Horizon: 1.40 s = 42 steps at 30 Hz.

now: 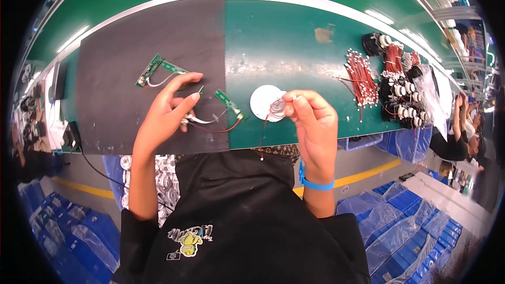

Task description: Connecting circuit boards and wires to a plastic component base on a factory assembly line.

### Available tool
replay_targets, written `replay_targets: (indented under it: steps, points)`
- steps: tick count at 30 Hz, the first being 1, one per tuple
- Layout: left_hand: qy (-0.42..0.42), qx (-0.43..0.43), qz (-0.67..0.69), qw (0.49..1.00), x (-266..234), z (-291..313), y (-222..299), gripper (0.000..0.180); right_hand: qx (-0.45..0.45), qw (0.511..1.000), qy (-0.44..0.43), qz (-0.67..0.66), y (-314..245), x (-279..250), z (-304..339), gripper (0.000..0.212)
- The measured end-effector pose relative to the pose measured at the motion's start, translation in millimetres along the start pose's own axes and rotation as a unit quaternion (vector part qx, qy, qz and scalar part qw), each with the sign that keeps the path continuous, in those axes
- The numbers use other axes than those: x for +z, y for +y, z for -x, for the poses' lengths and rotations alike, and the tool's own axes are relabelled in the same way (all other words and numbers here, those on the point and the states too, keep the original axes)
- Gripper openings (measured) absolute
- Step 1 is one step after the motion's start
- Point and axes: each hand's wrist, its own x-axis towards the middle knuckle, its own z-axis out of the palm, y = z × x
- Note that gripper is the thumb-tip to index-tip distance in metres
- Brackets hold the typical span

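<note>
Over the black mat (115,73), my left hand (167,110) has its thumb and fingers round a small green circuit board, mostly hidden; a green edge shows by the thumb tip. From beneath this hand, a white cable and a red wire run to another narrow green circuit board (229,103) at the mat's right edge. My right hand (315,118) pinches a thin red wire (263,137) between thumb and fingertips. Its loose end hangs past the table's front edge with a small white connector. The fingertips are beside a white round disc (261,100), with looped wire in front of it.
More joined green boards (155,68) lie beyond my left hand. At the right are a heap of red wires (360,81), black parts with white rollers (402,94) and a clear plastic bag (431,94). Blue bins (405,226) stand below; other people work at far right.
</note>
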Motion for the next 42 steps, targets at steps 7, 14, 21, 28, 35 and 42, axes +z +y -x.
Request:
replay_targets:
  steps: [7, 14, 21, 28, 35, 42]
  points:
    - [-0.126, 0.09, 0.158, 0.975, -6.6, 12.4, -20.1, 0.047, -0.029, 0.996, 0.008, 0.079, 8.6, 6.2, 3.2, 0.016]
    - [0.006, 0.091, 0.009, 0.996, 5.5, 11.6, -15.6, 0.035, -0.032, 0.995, 0.014, 0.098, 10.1, 10.2, 4.7, 0.011]
    - [0.029, 0.237, 0.11, 0.965, 24.3, 20.0, -16.6, 0.029, -0.351, 0.819, -0.068, 0.448, 13.9, 16.9, 4.4, 0.014]
    - [-0.132, 0.079, 0.393, 0.907, 55.5, 24.0, -20.7, 0.036, -0.443, 0.759, -0.083, 0.47, 17.4, 31.9, 0.8, 0.024]
    - [-0.113, 0.005, 0.358, 0.927, 69.3, 31.6, -2.0, 0.044, -0.458, 0.695, -0.071, 0.55, 18.6, 25.6, 0.5, 0.024]
    - [-0.078, 0.006, 0.336, 0.939, 75.5, 33.8, 0.7, 0.045, -0.453, 0.687, -0.039, 0.567, 23.1, 25.5, 4.3, 0.022]
